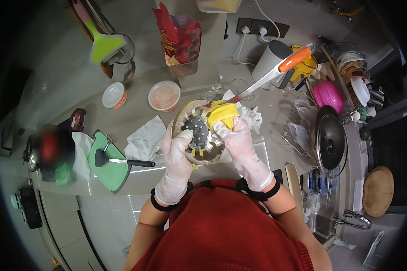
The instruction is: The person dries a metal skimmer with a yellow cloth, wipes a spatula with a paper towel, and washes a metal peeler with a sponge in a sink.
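Both hands wear whitish gloves. My left hand (177, 152) grips the near left rim of a metal skimmer or strainer ladle (208, 154), its thumb lying over the dark, studded-looking bowl. From the bowl a long metal handle with an orange grip (295, 59) runs up to the right. My right hand (239, 145) presses a folded yellow cloth (224, 114) against the bowl's right rim, beside the handle. Crumpled white paper (252, 118) lies on the counter just beyond the right hand, and a sheet of white paper towel (146, 140) lies left of the left hand.
Left, a black spatula (122, 162) rests on a green cutting board (105, 176). Two lidded tubs (164, 96) stand behind. A grey-white kettle (273, 61), a wire rack (300, 142) and a lidded pan (330, 142) are at the right, with a sink (322, 222) nearer.
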A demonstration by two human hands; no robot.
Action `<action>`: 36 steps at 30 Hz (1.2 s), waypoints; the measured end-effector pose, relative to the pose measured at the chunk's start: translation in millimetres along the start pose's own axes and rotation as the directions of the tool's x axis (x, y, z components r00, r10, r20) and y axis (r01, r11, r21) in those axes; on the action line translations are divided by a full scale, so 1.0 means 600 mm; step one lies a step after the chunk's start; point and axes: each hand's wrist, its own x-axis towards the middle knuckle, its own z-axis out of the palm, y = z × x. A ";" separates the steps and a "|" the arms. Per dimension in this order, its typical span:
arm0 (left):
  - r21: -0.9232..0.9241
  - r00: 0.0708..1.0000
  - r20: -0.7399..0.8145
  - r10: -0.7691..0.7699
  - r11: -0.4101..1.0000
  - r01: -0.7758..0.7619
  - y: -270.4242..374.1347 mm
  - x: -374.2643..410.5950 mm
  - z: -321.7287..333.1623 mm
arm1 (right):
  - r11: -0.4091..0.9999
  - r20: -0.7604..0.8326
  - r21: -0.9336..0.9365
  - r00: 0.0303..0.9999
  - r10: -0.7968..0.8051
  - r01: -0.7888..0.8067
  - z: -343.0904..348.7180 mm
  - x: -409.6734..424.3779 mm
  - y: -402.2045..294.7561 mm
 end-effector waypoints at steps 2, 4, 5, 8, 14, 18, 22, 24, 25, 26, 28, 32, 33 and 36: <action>-0.025 0.999 -0.018 0.044 0.999 -0.045 0.003 0.002 -0.002 | 0.997 0.035 -0.063 0.998 0.051 -0.048 -0.004 -0.015 0.003; -0.013 0.995 -0.037 0.095 0.995 -0.096 0.011 0.003 0.007 | 0.990 0.063 -0.084 0.990 0.123 -0.117 -0.001 -0.035 0.004; -0.010 0.995 -0.019 0.099 0.995 -0.099 0.014 0.003 0.008 | 0.991 0.077 -0.076 0.990 0.119 -0.113 -0.001 -0.038 0.002; 0.010 0.996 0.018 0.089 0.996 -0.089 0.017 0.000 0.008 | 0.990 0.121 -0.116 0.988 0.095 -0.081 -0.016 -0.040 0.001; 0.099 0.996 0.086 -0.015 0.995 0.007 0.027 -0.005 0.007 | 0.989 0.039 0.017 0.988 -0.148 0.147 -0.018 0.004 -0.034; 0.002 0.997 0.071 -0.013 1.000 0.013 0.033 0.005 0.007 | 0.966 0.015 -0.007 0.966 -0.257 0.257 0.005 0.004 -0.012; 0.047 0.984 -0.053 0.169 0.985 -0.167 0.021 0.009 0.010 | 0.992 -0.015 0.064 0.994 -0.107 0.108 0.040 -0.036 0.002; 0.105 0.955 -0.108 0.277 0.958 -0.266 0.013 0.012 0.016 | 0.996 0.028 0.081 0.999 -0.031 0.029 0.047 -0.050 0.013; 0.139 0.937 -0.129 0.323 0.942 -0.306 0.010 0.013 0.019 | 0.996 0.021 0.083 0.999 0.044 -0.045 0.053 -0.060 0.013; 0.171 0.920 -0.146 0.363 0.926 -0.338 0.007 0.013 0.022 | 0.989 0.013 0.086 0.993 0.118 -0.119 0.064 -0.070 0.007; 0.193 0.902 -0.167 0.399 0.910 -0.367 0.000 0.013 0.027 | 0.973 -0.014 0.099 0.978 0.210 -0.208 0.071 -0.077 0.006; -0.003 0.959 -0.147 0.244 0.969 -0.247 0.005 0.002 0.039 | 0.998 0.005 0.007 0.998 0.070 -0.070 0.030 -0.048 0.009; 0.009 0.966 -0.126 0.225 0.974 -0.226 0.005 0.002 0.038 | 0.999 -0.026 0.025 0.999 -0.046 0.047 0.023 -0.037 0.006; 0.069 0.972 -0.044 0.230 0.972 -0.226 0.000 0.001 0.018 | 0.979 -0.156 -0.042 0.967 -0.203 0.199 0.026 -0.010 -0.034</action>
